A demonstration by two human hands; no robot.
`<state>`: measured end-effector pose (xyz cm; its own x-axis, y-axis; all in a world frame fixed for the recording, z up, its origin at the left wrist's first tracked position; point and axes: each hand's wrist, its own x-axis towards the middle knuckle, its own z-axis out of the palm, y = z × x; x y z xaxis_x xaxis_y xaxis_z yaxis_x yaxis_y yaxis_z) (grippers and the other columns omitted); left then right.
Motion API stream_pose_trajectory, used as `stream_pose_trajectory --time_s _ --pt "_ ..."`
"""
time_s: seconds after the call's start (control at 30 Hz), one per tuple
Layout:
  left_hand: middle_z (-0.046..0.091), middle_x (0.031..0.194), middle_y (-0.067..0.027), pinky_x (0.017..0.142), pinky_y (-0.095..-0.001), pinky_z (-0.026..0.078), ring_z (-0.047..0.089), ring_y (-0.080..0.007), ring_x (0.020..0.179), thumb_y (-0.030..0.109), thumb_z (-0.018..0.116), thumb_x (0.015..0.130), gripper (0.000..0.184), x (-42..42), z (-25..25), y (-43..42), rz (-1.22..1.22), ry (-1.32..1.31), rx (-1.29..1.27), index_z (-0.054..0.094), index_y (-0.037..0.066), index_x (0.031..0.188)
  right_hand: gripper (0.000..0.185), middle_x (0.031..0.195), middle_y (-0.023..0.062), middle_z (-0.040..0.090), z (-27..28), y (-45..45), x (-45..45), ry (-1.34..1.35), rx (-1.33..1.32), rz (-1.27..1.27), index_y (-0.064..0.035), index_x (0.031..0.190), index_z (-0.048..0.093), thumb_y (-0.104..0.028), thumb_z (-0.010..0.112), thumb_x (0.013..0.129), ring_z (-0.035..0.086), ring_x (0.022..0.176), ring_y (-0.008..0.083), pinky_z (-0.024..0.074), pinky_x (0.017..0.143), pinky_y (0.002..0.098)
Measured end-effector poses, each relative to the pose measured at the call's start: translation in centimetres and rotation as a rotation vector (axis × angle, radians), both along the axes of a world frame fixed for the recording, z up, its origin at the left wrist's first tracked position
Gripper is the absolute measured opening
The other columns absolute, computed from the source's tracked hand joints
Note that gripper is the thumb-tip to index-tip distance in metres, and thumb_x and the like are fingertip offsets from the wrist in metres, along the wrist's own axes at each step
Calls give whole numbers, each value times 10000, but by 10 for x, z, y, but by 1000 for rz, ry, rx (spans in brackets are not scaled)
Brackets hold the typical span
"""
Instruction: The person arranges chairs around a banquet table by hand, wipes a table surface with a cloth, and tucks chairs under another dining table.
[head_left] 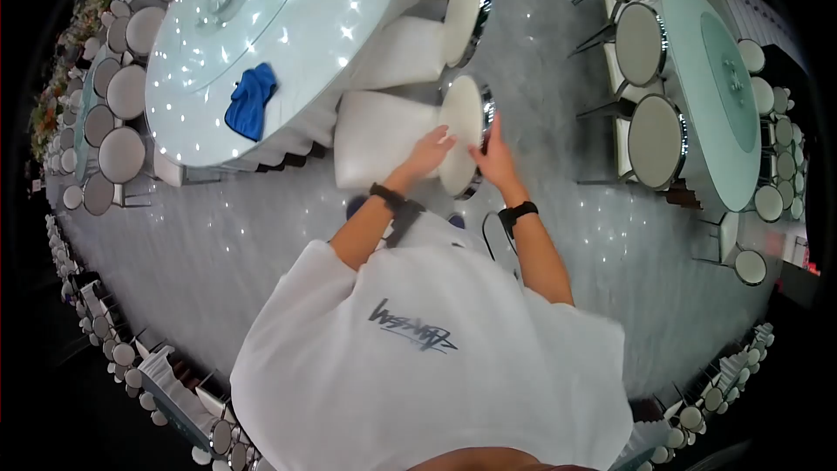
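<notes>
A white chair with a round, silver-rimmed backrest (460,113) stands in front of me, its padded seat (379,135) beside the table. My right hand (497,160) is at the backrest's right edge, thumb on the cream front and fingers along the shiny rim. My left hand (427,152) is by the front face of the same backrest, over the seat's edge, with its fingers partly extended. Nothing shows in the left palm. A crumpled blue cloth (251,102) lies on the round glass-topped table (323,61) to the left.
Another white chair (466,16) stands just beyond this one. On the right is a second round table (676,44) with chairs (656,141) around it. Grey glossy floor (532,52) runs between the tables. More tables and chairs line the edges of view.
</notes>
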<state>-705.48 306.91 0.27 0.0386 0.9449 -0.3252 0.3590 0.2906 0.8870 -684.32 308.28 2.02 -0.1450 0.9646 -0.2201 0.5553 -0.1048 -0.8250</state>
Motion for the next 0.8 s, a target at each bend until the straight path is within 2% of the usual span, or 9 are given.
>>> stream_pose_trajectory --time_s 0.07,0.17,0.2,0.3,0.5,0.63,0.67,0.73,0.8 --pt "716 1231 -308 1000 -458 549 699 -449 1166 527 619 1022 690 53 -3 27 46 32 -72 627 -89 1333 1066 1169 214 742 7 3 13 -23 -50 130 -30 1681 34 -227 772 938 738 962 393 575 804 468" --pt "699 1223 -350 996 -485 548 682 -483 1182 580 662 983 813 99 -7 74 108 94 -249 588 -172 1284 920 1065 213 768 12 7 9 -298 -63 157 -21 1657 200 -270 742 957 736 919 426 572 777 499" --pt "699 1218 -354 989 -492 550 682 -484 1180 581 677 973 829 109 -5 83 128 154 -260 579 -189 1263 724 1000 206 777 2 12 13 -389 32 294 -40 1573 412 -295 719 969 733 883 442 565 759 529" --pt "712 1138 -364 912 -504 581 721 -487 1076 598 716 934 885 122 0 81 231 181 -262 543 -218 1229 610 1102 231 767 42 18 21 -356 -140 366 -52 1481 532 -285 742 958 737 974 436 572 828 526" --pt "698 1131 -389 917 -515 578 713 -495 1089 556 716 927 823 124 25 78 158 374 -297 510 -179 1234 725 1212 257 746 -7 51 92 261 -139 539 -75 1572 398 -262 745 964 705 1127 457 565 952 492" --pt "706 1172 -361 994 -506 544 686 -501 1158 535 732 895 789 127 26 94 242 388 -421 527 -137 1257 494 1276 209 747 -16 127 188 224 -290 685 -1 1433 593 -215 711 1004 725 1166 333 552 992 398" --pt "709 1181 -354 1013 -508 533 680 -500 1172 538 726 894 775 129 26 104 288 376 -484 548 -127 1251 367 1232 155 770 3 145 215 335 -457 467 17 1325 683 -183 697 1019 725 1124 227 553 969 352" --pt "706 1189 -357 1006 -512 533 680 -501 1172 551 716 898 764 130 24 129 361 323 -606 579 -122 1233 338 1148 111 786 -59 167 284 415 -365 201 26 1312 691 -158 679 1029 717 1069 171 559 945 334" --pt "707 1180 -360 994 -514 536 685 -501 1161 560 707 902 748 142 28 135 384 412 -655 614 -118 1204 310 1090 90 789 -81 199 369 217 -296 119 18 1287 712 -156 666 1035 715 999 158 570 911 332"
